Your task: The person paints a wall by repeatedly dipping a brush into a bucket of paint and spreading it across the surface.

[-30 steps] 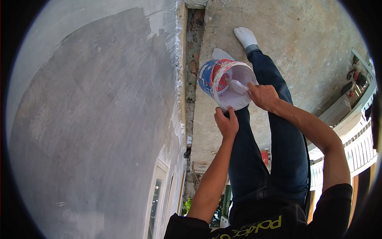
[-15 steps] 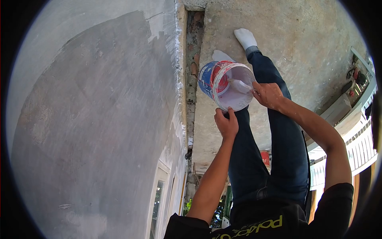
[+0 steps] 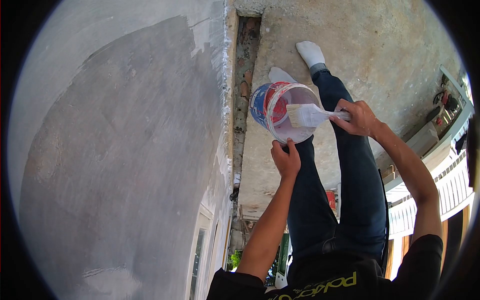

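Observation:
A red and blue paint bucket (image 3: 261, 104), streaked with white, is tilted so its open mouth faces me. My left hand (image 3: 286, 159) grips its near rim, thumb over the edge. Whitish paint (image 3: 295, 133) lies along the inside of the bucket. My right hand (image 3: 359, 118) is closed around the handle of a wide paintbrush (image 3: 311, 116). The brush is coated in white, and its pale bristles point left across the bucket's mouth.
A grey wall (image 3: 125, 125) with lighter white patches fills the left side. Between it and the concrete floor (image 3: 370, 40) runs a narrow gap (image 3: 244, 75) with rubble. A red container (image 3: 331, 199) stands behind my legs. Footwear (image 3: 446, 102) lies at the far right.
My right hand has drawn the paintbrush up and to the right, out of the bucket, so its bristles now show. My left hand and the bucket have barely moved.

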